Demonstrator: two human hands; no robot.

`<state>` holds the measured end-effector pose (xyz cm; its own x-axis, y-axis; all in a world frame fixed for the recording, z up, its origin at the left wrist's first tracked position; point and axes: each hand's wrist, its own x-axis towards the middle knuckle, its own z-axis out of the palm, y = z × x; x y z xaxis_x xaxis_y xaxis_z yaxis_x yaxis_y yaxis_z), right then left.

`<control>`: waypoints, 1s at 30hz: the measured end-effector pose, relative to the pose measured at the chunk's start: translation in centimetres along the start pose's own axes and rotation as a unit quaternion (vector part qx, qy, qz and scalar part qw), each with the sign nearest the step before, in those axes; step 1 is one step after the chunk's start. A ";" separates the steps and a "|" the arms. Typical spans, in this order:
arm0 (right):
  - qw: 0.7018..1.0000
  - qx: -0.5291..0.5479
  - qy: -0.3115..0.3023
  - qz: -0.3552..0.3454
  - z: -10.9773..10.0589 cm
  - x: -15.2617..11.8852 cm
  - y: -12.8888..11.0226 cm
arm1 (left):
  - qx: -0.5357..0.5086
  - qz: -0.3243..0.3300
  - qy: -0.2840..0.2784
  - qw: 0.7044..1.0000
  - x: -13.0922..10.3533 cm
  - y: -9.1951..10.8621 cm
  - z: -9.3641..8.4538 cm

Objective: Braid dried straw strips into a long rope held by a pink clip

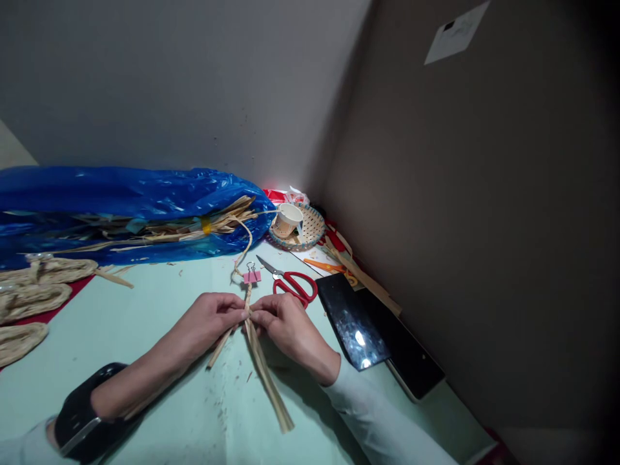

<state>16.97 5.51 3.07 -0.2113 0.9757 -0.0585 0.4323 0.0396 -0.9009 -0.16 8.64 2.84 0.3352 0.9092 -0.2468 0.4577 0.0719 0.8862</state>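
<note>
My left hand [219,315] and my right hand [277,316] meet at the middle of the table, fingertips pinched on a braid of dried straw strips [248,298]. Loose flat strands [266,381] run from the pinch toward me, and a shorter one [219,352] sticks out under my left hand. Just beyond my fingers, a pink binder clip [252,277] grips the braid's far end. From there a thin straw cord [250,240] curves back to the bundle. Red-handled scissors [295,284] lie beside my right hand, blades pointing away to the left.
A blue plastic bag [121,190] holding a straw bundle [227,219] lies along the wall. Behind the scissors, a paper cup [287,218] sits in a woven basket [317,226]. Two dark flat devices [346,316] lie at right. Woven straw pieces [53,271] lie at left.
</note>
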 end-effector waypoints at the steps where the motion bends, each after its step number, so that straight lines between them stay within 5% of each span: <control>1: 0.999 -0.043 0.010 -0.005 -0.1 -0.1 -0.3 | 0.018 0.015 0.015 1.000 0.0 0.0 0.0; 7: 0.960 -0.272 0.057 -0.025 0.6 -1.4 -1.5 | 0.118 0.059 0.086 0.988 -0.8 0.5 0.8; 13: 0.927 -0.360 0.061 -0.081 2.2 -2.7 -2.0 | 0.140 0.052 0.099 0.984 -1.2 0.4 1.6; 22: 0.886 -0.443 0.060 -0.121 3.4 -3.1 -1.4 | 0.009 0.050 0.041 0.998 -0.7 -1.3 1.1; 30: 0.819 -0.525 0.051 -0.228 4.8 -3.4 -1.3 | -0.104 0.027 0.043 0.993 -1.3 -1.1 1.0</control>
<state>12.88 1.14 2.36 -0.5092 0.8191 0.2642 0.8553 0.5157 0.0494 -0.20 6.98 1.80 0.2795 0.9451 -0.1694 0.2575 0.0962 0.9615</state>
